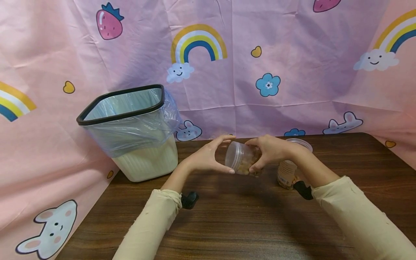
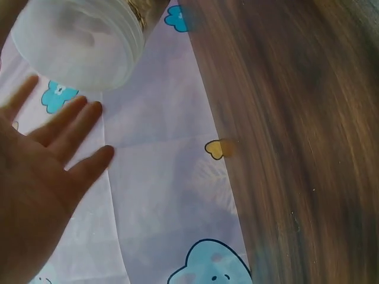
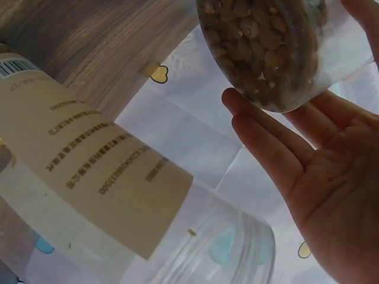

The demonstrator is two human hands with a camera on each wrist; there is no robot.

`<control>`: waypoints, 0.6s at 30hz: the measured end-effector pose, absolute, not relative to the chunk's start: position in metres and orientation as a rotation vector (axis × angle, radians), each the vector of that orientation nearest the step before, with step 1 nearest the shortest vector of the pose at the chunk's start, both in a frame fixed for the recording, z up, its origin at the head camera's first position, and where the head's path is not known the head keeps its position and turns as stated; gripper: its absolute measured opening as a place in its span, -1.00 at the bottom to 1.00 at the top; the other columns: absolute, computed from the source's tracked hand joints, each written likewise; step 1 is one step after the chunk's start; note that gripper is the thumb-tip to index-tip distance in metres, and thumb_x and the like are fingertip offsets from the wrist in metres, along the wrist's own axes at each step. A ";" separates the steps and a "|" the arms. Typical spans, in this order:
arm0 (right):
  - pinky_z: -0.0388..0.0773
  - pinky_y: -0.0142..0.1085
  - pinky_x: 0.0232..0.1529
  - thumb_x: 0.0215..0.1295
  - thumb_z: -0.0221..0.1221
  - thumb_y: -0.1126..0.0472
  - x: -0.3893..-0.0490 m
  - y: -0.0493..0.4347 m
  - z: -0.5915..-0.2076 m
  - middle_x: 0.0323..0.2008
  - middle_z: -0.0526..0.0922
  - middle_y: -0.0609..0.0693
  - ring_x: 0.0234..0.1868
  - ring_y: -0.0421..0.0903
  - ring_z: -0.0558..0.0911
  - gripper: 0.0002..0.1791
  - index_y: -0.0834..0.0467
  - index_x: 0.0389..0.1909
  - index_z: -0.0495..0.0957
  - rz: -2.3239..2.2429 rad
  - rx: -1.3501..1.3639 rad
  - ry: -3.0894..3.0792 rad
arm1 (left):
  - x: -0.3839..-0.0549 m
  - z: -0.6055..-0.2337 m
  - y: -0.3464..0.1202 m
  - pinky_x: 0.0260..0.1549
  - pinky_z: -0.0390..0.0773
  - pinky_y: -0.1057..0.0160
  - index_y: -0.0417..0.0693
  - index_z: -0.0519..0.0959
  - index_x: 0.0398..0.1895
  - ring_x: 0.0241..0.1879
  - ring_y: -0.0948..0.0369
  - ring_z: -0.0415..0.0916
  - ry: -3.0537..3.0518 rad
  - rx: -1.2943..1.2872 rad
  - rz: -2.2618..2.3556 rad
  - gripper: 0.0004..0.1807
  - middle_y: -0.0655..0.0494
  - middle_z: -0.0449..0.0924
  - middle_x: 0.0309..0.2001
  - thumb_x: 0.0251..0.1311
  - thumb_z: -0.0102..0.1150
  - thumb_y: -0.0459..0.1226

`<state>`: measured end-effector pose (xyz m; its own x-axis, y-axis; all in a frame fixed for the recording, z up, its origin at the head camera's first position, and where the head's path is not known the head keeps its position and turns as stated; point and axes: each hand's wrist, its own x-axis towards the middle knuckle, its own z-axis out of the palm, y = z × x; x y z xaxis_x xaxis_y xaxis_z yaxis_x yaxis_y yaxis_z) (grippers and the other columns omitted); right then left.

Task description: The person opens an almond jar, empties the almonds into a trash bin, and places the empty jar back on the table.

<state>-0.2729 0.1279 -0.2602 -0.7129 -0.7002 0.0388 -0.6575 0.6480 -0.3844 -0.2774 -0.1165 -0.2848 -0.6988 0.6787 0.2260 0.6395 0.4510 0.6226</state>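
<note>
A small clear jar of brown nuts [image 1: 246, 159] is held tilted on its side above the table, its translucent lid [image 2: 77, 44] facing left. My right hand [image 1: 271, 151] grips the jar's base end between thumb and fingers; in the right wrist view the nuts [image 3: 254, 50] show through the bottom. Around the lid end, my left hand [image 1: 208, 157] spreads its thumb and fingers. In the left wrist view its fingers stand straight, apart from the lid; the thumb's contact is unclear. A taller clear jar with a beige label [image 3: 100, 154] stands behind my right wrist, partly hidden.
A cream trash bin [image 1: 149, 162] with a black rim and a bluish plastic liner stands at the table's left back. The dark wooden table [image 1: 234, 224] meets a pink patterned cloth [image 1: 208, 94] along its back edge.
</note>
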 end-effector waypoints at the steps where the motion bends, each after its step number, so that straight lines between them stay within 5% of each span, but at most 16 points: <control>1: 0.51 -0.22 -0.24 -0.18 0.42 -0.09 -0.273 0.128 -0.260 -0.12 0.57 0.09 -0.23 -0.11 0.56 -0.07 0.35 0.17 0.33 -0.568 -1.133 2.749 | -0.278 -0.286 -0.117 0.12 0.24 0.09 0.23 0.16 0.31 0.21 0.20 0.22 2.606 1.254 1.103 -0.02 0.18 0.24 0.24 -0.25 0.50 -0.14; 6: 0.51 -0.20 -0.23 -0.18 0.41 -0.10 -0.273 0.129 -0.260 -0.12 0.57 0.08 -0.23 -0.11 0.56 -0.06 0.35 0.18 0.32 -0.560 -1.125 2.743 | -0.280 -0.286 -0.116 0.09 0.28 0.10 0.21 0.23 0.26 0.19 0.19 0.25 2.557 1.337 1.110 -0.06 0.23 0.26 0.21 -0.28 0.52 -0.19; 14: 0.52 -0.24 -0.26 -0.19 0.42 -0.11 -0.273 0.129 -0.261 -0.14 0.58 0.07 -0.27 -0.15 0.56 -0.07 0.34 0.16 0.34 -0.565 -1.123 2.731 | -0.276 -0.280 -0.114 -0.14 0.48 0.20 0.14 0.24 0.23 -0.07 0.13 0.50 2.603 1.010 1.045 -0.29 -0.01 0.48 0.00 0.00 0.31 -0.05; 18: 0.52 -0.24 -0.25 -0.19 0.42 -0.10 -0.272 0.128 -0.260 -0.14 0.58 0.07 -0.27 -0.15 0.56 -0.08 0.34 0.16 0.34 -0.568 -1.123 2.720 | -0.274 -0.278 -0.112 -0.25 0.49 0.26 0.04 0.27 0.21 -0.24 0.21 0.55 2.649 0.883 0.971 -0.38 0.02 0.57 -0.19 0.12 0.14 0.04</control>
